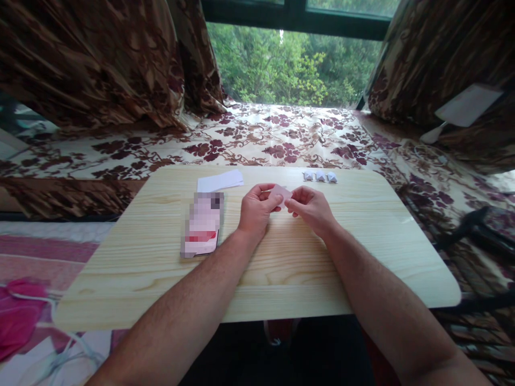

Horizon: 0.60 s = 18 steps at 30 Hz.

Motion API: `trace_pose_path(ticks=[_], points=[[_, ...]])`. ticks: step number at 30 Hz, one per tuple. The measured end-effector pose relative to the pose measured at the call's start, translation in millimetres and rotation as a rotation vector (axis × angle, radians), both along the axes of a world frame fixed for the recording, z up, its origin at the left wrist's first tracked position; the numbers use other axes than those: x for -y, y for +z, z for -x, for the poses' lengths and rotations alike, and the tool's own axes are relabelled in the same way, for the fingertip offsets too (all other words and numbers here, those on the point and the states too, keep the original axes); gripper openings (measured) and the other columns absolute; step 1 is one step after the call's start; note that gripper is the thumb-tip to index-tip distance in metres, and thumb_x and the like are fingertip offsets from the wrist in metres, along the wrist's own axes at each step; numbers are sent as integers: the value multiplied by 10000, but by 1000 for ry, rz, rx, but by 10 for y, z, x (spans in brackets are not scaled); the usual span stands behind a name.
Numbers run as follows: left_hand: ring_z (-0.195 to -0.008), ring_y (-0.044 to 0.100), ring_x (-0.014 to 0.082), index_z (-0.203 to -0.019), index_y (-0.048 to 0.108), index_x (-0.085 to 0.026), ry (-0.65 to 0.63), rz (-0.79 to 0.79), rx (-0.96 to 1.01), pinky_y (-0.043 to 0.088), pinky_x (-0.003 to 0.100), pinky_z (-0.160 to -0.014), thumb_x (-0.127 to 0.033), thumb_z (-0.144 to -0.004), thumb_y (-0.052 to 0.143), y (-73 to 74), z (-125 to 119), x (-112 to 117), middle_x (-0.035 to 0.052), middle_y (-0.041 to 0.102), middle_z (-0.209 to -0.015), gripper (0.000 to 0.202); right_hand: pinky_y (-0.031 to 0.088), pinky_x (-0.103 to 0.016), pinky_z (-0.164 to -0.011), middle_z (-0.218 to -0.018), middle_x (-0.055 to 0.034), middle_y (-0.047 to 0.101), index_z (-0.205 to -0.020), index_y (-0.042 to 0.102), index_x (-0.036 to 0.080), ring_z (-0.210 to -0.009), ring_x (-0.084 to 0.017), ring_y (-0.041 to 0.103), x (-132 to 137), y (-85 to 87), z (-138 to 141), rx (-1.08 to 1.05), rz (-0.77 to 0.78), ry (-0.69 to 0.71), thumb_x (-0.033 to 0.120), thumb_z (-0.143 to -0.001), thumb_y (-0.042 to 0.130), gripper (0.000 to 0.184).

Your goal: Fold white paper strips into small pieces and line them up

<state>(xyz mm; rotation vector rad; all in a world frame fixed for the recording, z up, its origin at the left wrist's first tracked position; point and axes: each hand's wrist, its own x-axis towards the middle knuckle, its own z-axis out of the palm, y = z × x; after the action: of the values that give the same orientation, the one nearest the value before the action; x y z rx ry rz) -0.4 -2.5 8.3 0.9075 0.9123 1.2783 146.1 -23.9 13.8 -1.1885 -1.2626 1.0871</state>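
Above the middle of the wooden table (298,268), a small piece of white paper (280,194) is held between both hands. My left hand (257,208) is closed on its left side, thumb lying across the paper. My right hand (310,208) pinches its right edge between thumb and fingers. Parts of the paper are hidden by the fingers, so its exact folds cannot be made out. Beyond my right hand, three small folded white paper pieces (320,177) sit in a row. A stack of white paper sheets (219,181) lies past my left hand.
A blurred-out phone (203,225) lies on the table left of my left forearm. Behind the table runs a flower-patterned cloth (277,134) below a window with curtains (132,59). A white lamp (469,104) stands at the right. Pink fabric (20,316) and cables lie lower left.
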Motion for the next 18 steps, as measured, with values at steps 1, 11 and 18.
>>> trace_pose_path(ticks=[1,11,18], points=[[-639,634,122,-977,657,-167,-6,-2,0,517,245,-601,-282,-574,855,3,0,2,6,706,-762,464,426,-225,-491,-599,23,625,-733,603,178,-523,-99,546,-2,-5,-3,11,0,-13,394,-718,777,278],[-634,602,118,-738,691,-167,-65,0,-31,486,240,-600,-340,-603,845,-7,20,5,12,680,-720,268,454,-239,-503,-591,28,629,-747,593,191,-511,-107,560,-12,-16,-35,-41,-50,-43,311,-726,737,189],[-572,557,103,-661,655,-166,-98,-57,-84,469,233,-574,-316,-639,814,-16,8,12,-9,624,-632,220,477,-247,-533,-692,28,640,-883,613,206,-561,-102,556,3,22,-5,-65,-159,-153,318,-727,757,240]])
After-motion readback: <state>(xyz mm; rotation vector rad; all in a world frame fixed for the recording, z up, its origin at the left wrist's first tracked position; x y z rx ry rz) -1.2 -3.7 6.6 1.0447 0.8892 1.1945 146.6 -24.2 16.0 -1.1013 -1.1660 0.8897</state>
